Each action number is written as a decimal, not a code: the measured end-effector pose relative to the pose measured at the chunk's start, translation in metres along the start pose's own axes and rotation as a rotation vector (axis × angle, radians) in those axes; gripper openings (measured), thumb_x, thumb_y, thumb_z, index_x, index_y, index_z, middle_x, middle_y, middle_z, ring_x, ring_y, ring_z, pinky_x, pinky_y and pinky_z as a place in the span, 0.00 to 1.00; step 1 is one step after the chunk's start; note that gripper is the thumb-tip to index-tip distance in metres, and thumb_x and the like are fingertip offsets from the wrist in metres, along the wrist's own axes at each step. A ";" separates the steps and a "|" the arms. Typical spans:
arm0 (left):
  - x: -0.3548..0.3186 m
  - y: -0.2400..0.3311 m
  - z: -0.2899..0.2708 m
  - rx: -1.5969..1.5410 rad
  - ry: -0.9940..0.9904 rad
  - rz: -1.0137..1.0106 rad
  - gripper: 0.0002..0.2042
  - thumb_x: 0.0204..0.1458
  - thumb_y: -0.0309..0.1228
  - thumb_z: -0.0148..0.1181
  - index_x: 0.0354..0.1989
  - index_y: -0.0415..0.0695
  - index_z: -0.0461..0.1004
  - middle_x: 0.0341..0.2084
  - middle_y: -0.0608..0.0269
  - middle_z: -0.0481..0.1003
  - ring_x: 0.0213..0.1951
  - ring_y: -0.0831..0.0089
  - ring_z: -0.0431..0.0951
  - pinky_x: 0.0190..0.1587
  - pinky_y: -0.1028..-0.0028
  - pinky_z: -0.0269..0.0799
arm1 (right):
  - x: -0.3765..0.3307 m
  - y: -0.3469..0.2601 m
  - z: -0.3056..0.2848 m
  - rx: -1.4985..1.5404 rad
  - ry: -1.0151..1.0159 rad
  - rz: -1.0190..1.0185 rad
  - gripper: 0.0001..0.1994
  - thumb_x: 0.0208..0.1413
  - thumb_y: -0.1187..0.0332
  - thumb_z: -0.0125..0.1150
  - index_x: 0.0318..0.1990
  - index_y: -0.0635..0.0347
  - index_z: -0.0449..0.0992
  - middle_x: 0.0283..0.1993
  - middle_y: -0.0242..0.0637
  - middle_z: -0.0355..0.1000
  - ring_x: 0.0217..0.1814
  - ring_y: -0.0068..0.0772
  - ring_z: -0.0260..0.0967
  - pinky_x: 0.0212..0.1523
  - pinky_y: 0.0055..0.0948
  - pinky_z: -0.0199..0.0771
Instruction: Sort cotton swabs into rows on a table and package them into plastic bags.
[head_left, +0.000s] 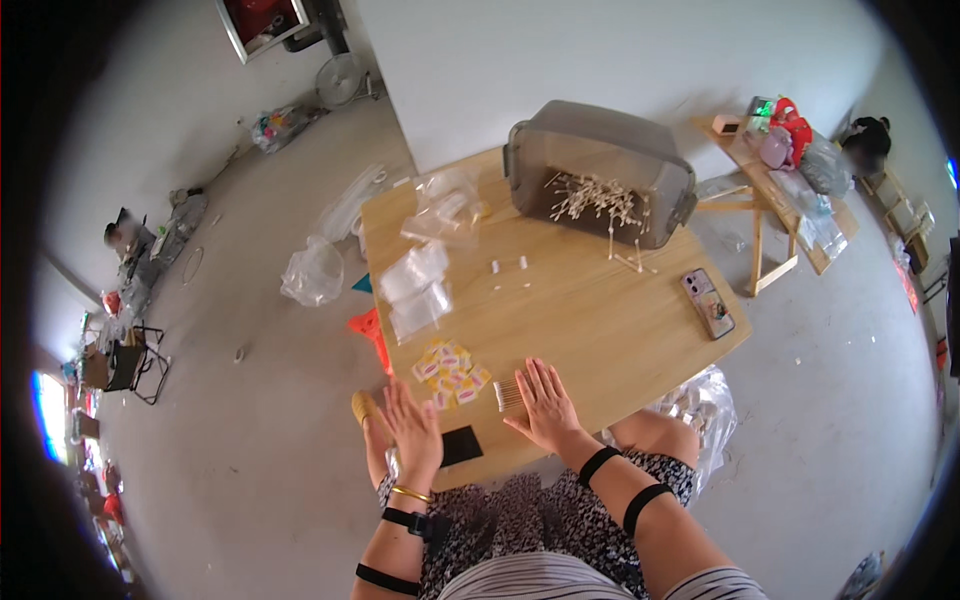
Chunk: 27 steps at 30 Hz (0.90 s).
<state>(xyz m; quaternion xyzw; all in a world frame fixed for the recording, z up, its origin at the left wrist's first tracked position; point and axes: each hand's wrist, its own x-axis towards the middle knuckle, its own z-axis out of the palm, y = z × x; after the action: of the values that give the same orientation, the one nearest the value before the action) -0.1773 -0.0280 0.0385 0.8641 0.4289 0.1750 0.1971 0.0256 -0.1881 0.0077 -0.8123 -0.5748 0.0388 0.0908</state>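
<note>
My right hand [546,410] lies with its fingers stretched out at the table's near side. Against its left edge is a neat row of cotton swabs [507,396]; the hand may cover part of the row. With fingers extended, my left hand [414,430] is held at the table's near left edge, and nothing shows in it. Small yellow and white labels [450,372] are spread between and beyond the hands. A flat black rectangle [461,446] lies just right of my left hand. Clear plastic bags [418,285] are stacked farther back.
A grey translucent bin [600,130] lies on its side at the back of the wooden table [580,320], loose cotton swabs [600,200] inside and spilling out. A phone [708,303] rests at the right edge. Small white pieces [508,266] sit mid-table. A side table [780,200] stands right.
</note>
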 end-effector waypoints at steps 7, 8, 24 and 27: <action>-0.061 -0.106 -0.021 -0.196 0.081 -0.308 0.28 0.65 0.48 0.47 0.62 0.34 0.62 0.58 0.42 0.69 0.55 0.54 0.74 0.56 0.65 0.70 | -0.028 -0.088 0.011 -0.028 -0.078 -0.192 0.40 0.64 0.39 0.40 0.74 0.60 0.50 0.79 0.47 0.40 0.82 0.44 0.31 0.79 0.47 0.28; -0.061 -0.103 -0.018 -0.259 0.021 -0.387 0.27 0.66 0.49 0.46 0.57 0.34 0.65 0.51 0.44 0.73 0.49 0.57 0.76 0.51 0.64 0.71 | -0.029 -0.094 0.013 -0.026 -0.081 -0.196 0.40 0.64 0.39 0.40 0.74 0.60 0.50 0.79 0.47 0.40 0.82 0.44 0.31 0.79 0.47 0.28; -0.053 -0.086 0.018 -0.647 -0.151 -0.744 0.39 0.66 0.59 0.33 0.56 0.27 0.69 0.49 0.49 0.76 0.54 0.62 0.75 0.57 0.69 0.68 | -0.025 -0.121 0.034 0.080 0.044 -0.106 0.32 0.65 0.52 0.47 0.74 0.51 0.53 0.79 0.36 0.44 0.81 0.40 0.36 0.78 0.50 0.33; -0.056 -0.107 0.023 -0.730 -0.163 -0.827 0.38 0.66 0.59 0.36 0.55 0.28 0.71 0.48 0.54 0.76 0.51 0.65 0.76 0.55 0.70 0.69 | -0.022 -0.130 0.031 0.099 0.032 -0.103 0.32 0.64 0.52 0.48 0.74 0.50 0.53 0.79 0.36 0.45 0.81 0.40 0.37 0.78 0.52 0.34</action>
<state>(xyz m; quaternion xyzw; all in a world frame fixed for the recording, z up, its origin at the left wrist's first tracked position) -0.2700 -0.0183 -0.0417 0.5100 0.6271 0.1529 0.5685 -0.1078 -0.1639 0.0009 -0.7768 -0.6115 0.0498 0.1419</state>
